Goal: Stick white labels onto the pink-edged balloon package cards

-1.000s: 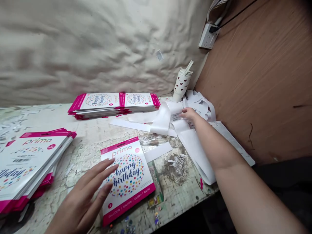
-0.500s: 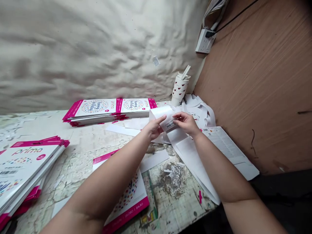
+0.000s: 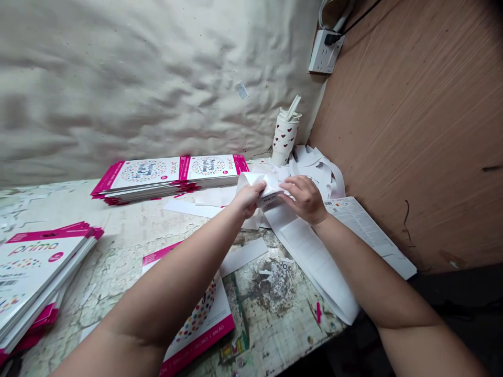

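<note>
My left hand (image 3: 250, 200) is closed on a white strip of barcode labels (image 3: 291, 222), thumb on top. The strip bends over in a loop at the hand and runs down to the table's front edge. My right hand (image 3: 304, 199) has its thumb and fingertips at the right edge of the bent part, around a label (image 3: 271, 198) with small dark print. Its exact grip is partly hidden. Below my left forearm lies a white and pink dotted balloon package (image 3: 210, 335), partly covered by the arm.
Stacked packages (image 3: 147, 173) stand at the back, with another stack (image 3: 43, 262) at left. A heart-patterned tumbler (image 3: 285, 137) and loose white paper strips (image 3: 318, 170) are in the far corner. A printed white sheet (image 3: 369, 235) lies right, beside the brown wall (image 3: 412, 131).
The strip between my hands has bent and its printed face has tipped away. My right hand has turned slightly at the label's edge. The whole view has shifted a little.
</note>
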The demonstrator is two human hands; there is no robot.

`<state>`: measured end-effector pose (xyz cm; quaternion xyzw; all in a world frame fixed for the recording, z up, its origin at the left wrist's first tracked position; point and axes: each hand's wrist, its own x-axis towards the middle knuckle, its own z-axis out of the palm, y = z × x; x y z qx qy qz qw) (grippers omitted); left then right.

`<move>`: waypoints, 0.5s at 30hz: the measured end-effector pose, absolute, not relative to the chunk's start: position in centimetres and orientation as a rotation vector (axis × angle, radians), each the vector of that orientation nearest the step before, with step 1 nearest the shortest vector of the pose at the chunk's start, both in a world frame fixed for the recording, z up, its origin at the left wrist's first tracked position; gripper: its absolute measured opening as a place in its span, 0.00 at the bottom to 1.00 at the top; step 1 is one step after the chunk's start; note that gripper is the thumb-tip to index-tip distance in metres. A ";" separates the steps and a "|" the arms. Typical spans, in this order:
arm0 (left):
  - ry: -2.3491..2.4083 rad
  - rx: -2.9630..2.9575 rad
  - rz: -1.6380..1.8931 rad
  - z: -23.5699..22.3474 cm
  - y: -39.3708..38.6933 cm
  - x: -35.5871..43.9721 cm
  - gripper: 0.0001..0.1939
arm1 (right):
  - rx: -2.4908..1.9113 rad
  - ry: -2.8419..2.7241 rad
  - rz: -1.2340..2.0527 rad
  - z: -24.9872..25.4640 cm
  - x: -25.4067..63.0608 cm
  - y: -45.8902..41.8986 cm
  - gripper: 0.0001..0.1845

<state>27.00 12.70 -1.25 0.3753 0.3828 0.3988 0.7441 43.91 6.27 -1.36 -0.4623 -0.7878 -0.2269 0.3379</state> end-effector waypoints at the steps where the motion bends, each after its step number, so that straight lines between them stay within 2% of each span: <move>1: 0.838 0.825 0.874 -1.2 12.7 27.1 0.07 | -1.218 -2.040 -0.653 -1.4 43.9 6.2 0.12; 6: 0.867 0.850 0.858 -0.9 13.0 27.7 0.08 | -1.195 -2.004 -0.901 -1.9 43.7 6.0 0.08; 9: 0.913 0.887 0.829 -0.9 13.1 28.1 0.12 | -1.210 -1.993 -0.873 -1.9 43.3 5.6 0.08; 12: 0.982 0.951 0.800 -0.7 13.6 28.3 0.15 | -1.277 -2.034 -0.587 -1.2 42.2 3.5 0.08; 15: 1.063 1.057 0.776 0.2 14.4 27.4 0.16 | -1.249 -2.007 0.109 0.0 40.9 0.2 0.05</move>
